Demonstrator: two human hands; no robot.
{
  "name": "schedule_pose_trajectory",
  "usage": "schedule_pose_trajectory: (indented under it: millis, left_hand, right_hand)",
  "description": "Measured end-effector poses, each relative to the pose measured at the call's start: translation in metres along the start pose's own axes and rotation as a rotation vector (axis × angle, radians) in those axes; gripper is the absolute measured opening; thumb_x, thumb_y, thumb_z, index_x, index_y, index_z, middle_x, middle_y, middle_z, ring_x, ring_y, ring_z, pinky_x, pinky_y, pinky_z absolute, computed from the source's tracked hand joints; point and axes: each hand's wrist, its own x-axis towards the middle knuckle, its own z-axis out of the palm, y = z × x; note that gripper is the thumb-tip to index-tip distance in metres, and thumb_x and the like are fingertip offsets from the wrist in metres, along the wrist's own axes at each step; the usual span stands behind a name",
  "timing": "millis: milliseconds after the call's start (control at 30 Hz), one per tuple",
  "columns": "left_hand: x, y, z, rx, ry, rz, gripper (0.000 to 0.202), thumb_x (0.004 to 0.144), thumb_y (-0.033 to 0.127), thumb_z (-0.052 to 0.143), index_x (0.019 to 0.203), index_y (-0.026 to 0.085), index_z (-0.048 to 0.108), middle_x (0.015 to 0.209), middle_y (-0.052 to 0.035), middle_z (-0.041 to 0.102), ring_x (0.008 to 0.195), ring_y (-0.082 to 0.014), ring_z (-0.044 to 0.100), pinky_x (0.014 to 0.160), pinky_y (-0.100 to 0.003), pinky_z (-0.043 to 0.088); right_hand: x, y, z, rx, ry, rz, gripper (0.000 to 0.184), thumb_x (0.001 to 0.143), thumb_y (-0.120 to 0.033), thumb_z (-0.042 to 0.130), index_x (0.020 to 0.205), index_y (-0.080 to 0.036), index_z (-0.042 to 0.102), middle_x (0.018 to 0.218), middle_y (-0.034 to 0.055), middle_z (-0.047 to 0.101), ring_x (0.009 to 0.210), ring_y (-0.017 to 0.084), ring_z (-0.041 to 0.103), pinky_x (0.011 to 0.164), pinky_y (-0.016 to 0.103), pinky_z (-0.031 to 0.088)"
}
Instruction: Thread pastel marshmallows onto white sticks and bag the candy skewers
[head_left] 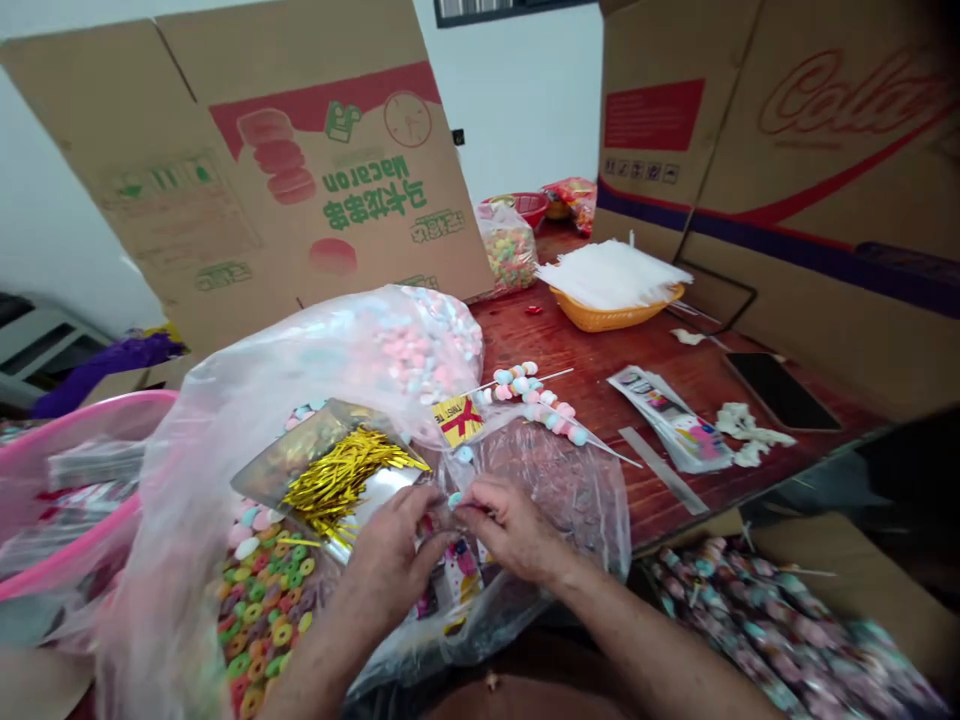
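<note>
My left hand [391,545] and my right hand [511,525] meet low in the middle, thumbs and fingers pinched close together. A pale blue marshmallow [455,500] shows between the fingertips. Below them hangs a printed plastic bag [459,578], with both hands closed at its upper end; the exact grip is partly hidden by the fingers. Beside my left hand, gold twist ties [337,482] spill over a clear packet. Skewers of pink, white and blue marshmallows [551,412] lie just beyond my right hand.
Ring-shaped cereal [266,610] and a large bag of marshmallows [420,350] are at left. A yellow basket [600,315] bears white sticks. Flat printed bags [671,415] and a phone [784,390] lie right. A box [885,590] holds filled bags. Tall cartons [300,150] stand behind.
</note>
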Motion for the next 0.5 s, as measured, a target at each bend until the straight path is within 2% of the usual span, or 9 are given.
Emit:
schedule_pose_trajectory:
  millis: [100, 233, 300, 400, 500]
  left_hand:
    - [-0.005, -0.002, 0.018, -0.171, 0.022, -0.017, 0.016, 0.083, 0.030, 0.049, 0.082, 0.019, 0.059, 0.072, -0.0021, 0.064, 0.067, -0.0158, 0.059, 0.062, -0.025, 0.046]
    - [-0.006, -0.006, 0.029, -0.302, -0.107, 0.033, 0.018, 0.084, 0.031, 0.048, 0.082, 0.019, 0.061, 0.076, -0.0023, 0.066, 0.070, -0.0158, 0.060, 0.065, -0.024, 0.047]
    - [-0.006, -0.007, 0.030, -0.334, -0.143, 0.056, 0.020, 0.085, 0.031, 0.047, 0.082, 0.019, 0.062, 0.076, -0.0026, 0.066, 0.072, -0.0157, 0.060, 0.066, -0.024, 0.047]
    - [-0.009, -0.007, 0.031, -0.301, -0.087, 0.100, 0.022, 0.086, 0.031, 0.045, 0.078, 0.019, 0.062, 0.072, -0.0030, 0.065, 0.069, -0.0154, 0.060, 0.067, -0.023, 0.048]
    - [-0.014, -0.011, 0.030, -0.206, 0.032, 0.121, 0.022, 0.086, 0.031, 0.044, 0.081, 0.020, 0.062, 0.073, -0.0039, 0.065, 0.070, -0.0160, 0.061, 0.067, -0.023, 0.049]
  right_hand:
    - [-0.008, -0.003, -0.007, -0.012, 0.009, 0.024, 0.026, 0.084, -0.022, 0.048, 0.058, -0.018, 0.046, 0.059, -0.0029, 0.045, 0.061, 0.011, 0.044, 0.058, 0.022, 0.033]
    - [-0.018, -0.011, -0.016, -0.146, 0.013, -0.040, 0.019, 0.083, -0.022, 0.049, 0.065, -0.018, 0.047, 0.070, -0.0001, 0.051, 0.071, 0.013, 0.046, 0.065, 0.024, 0.035]
    - [-0.020, -0.013, -0.013, -0.171, 0.022, -0.030, 0.024, 0.085, -0.024, 0.046, 0.062, -0.018, 0.044, 0.064, -0.0018, 0.048, 0.064, 0.011, 0.044, 0.061, 0.023, 0.034]
    - [-0.022, -0.006, -0.012, -0.265, 0.052, 0.058, 0.036, 0.089, -0.029, 0.040, 0.055, -0.018, 0.038, 0.054, -0.0050, 0.042, 0.053, 0.008, 0.041, 0.053, 0.020, 0.031]
    - [-0.021, 0.014, -0.035, -0.614, 0.143, 0.180, 0.043, 0.092, -0.031, 0.034, 0.051, -0.018, 0.040, 0.050, -0.0041, 0.043, 0.050, 0.008, 0.042, 0.052, 0.020, 0.032]
